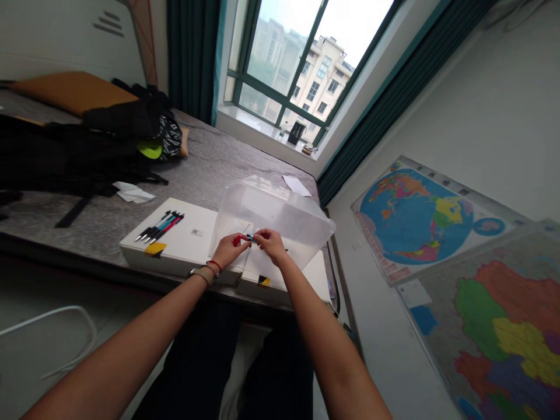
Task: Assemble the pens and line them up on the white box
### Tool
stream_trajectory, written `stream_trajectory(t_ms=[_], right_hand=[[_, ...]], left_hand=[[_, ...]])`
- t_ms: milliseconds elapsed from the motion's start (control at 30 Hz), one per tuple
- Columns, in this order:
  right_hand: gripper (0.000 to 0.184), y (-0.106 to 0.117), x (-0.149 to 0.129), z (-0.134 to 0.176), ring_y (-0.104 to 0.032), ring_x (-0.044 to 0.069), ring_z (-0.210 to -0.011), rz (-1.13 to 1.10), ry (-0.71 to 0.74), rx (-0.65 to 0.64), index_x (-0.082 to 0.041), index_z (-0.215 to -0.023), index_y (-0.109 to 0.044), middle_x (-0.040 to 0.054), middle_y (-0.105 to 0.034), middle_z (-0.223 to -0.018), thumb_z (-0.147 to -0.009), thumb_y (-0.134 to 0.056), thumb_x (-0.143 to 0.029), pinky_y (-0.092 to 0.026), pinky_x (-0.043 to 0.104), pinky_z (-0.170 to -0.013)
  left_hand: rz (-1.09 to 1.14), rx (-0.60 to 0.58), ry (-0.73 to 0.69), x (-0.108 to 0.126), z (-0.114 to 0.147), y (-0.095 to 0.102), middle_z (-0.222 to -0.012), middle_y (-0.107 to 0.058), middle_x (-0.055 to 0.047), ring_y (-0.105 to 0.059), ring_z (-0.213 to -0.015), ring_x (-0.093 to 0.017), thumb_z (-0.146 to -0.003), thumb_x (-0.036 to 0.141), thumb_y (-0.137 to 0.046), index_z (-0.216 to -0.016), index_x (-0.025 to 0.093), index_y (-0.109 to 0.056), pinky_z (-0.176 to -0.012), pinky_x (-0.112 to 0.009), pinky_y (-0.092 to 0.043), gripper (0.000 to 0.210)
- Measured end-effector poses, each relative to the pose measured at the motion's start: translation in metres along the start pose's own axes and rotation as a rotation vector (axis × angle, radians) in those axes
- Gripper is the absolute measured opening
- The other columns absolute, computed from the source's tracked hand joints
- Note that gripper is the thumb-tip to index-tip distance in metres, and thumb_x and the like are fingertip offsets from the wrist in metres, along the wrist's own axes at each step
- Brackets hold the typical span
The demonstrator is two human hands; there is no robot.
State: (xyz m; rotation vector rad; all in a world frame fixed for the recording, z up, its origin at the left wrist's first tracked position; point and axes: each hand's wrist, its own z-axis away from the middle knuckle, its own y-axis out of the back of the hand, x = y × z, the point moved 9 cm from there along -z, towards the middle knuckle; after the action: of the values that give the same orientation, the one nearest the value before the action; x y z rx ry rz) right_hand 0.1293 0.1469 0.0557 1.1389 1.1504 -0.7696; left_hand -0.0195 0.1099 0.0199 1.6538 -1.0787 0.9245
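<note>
Over the white boxes my two hands meet in front of a clear plastic bin (pixel 280 210). My left hand (pixel 230 251) is closed on a small red pen part (pixel 237 239). Pinched in the fingertips of my right hand (pixel 271 242) is a small blue pen part (pixel 251 237), its end close to the red one; I cannot tell whether they touch. A thin dark stick (pixel 247 228) slants up by the left fingers. To the left, several pens (pixel 161 226) with black, teal and pink-red barrels lie side by side on the left white box (pixel 175 251).
The boxes, including the right one (pixel 315 271), stand at the front edge of a grey mattress (pixel 210 154). A crumpled tissue (pixel 133 192) and black bags (pixel 74 154) lie left. Behind the bin is white paper (pixel 296 185). A wall with maps (pixel 420 216) rises on the right.
</note>
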Motion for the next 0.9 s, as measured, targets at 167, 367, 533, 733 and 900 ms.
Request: stream_trajectory(t_ms=[167, 367, 533, 733, 900], right_hand=[[0.03, -0.003, -0.003, 0.0, -0.057, 0.013, -0.063, 0.028, 0.027, 0.007, -0.019, -0.104, -0.072, 0.0016, -0.068, -0.079, -0.079, -0.066, -0.034, -0.047, 0.026, -0.059], [0.013, -0.004, -0.015, 0.002, -0.062, 0.017, -0.08, 0.275, 0.157, 0.019, -0.023, -0.091, -0.075, 0.0028, -0.072, -0.089, -0.084, -0.065, -0.027, -0.049, 0.032, -0.081], [0.016, -0.014, -0.032, 0.012, -0.059, 0.019, -0.091, 0.507, 0.26, -0.04, -0.024, -0.094, -0.076, 0.0048, -0.068, -0.096, -0.088, -0.061, -0.022, -0.044, 0.033, -0.091], [0.021, -0.019, -0.044, 0.016, -0.058, 0.019, -0.093, 0.583, 0.326, -0.063, -0.024, -0.1, -0.075, 0.0058, -0.065, -0.097, -0.091, -0.057, -0.021, -0.042, 0.031, -0.091], [0.02, -0.024, -0.046, 0.017, -0.058, 0.018, -0.089, 0.636, 0.343, -0.102, -0.022, -0.097, -0.076, 0.0064, -0.064, -0.094, -0.091, -0.057, -0.019, -0.043, 0.03, -0.088]], left_hand=[[-0.007, -0.004, 0.001, 0.0, 0.0, -0.001, -0.059, -0.043, 0.005, -0.039, -0.057, -0.011, -0.078, 0.05, -0.065, -0.089, 0.018, -0.071, -0.056, -0.025, -0.031, 0.034], [-0.025, -0.011, -0.006, 0.001, 0.0, -0.001, -0.058, -0.041, 0.005, -0.038, -0.057, -0.012, -0.079, 0.051, -0.063, -0.088, 0.019, -0.071, -0.056, -0.025, -0.03, 0.035], [-0.029, -0.013, -0.005, 0.003, 0.0, -0.001, -0.057, -0.04, 0.005, -0.038, -0.056, -0.012, -0.079, 0.051, -0.062, -0.085, 0.019, -0.071, -0.055, -0.025, -0.029, 0.034], [-0.039, -0.023, -0.014, 0.003, 0.0, -0.002, -0.058, -0.043, 0.005, -0.04, -0.056, -0.012, -0.079, 0.049, -0.063, -0.084, 0.019, -0.069, -0.056, -0.025, -0.029, 0.031], [-0.043, -0.008, -0.013, 0.003, 0.001, -0.001, -0.057, -0.043, 0.005, -0.039, -0.056, -0.012, -0.078, 0.049, -0.063, -0.082, 0.019, -0.068, -0.055, -0.025, -0.029, 0.031]])
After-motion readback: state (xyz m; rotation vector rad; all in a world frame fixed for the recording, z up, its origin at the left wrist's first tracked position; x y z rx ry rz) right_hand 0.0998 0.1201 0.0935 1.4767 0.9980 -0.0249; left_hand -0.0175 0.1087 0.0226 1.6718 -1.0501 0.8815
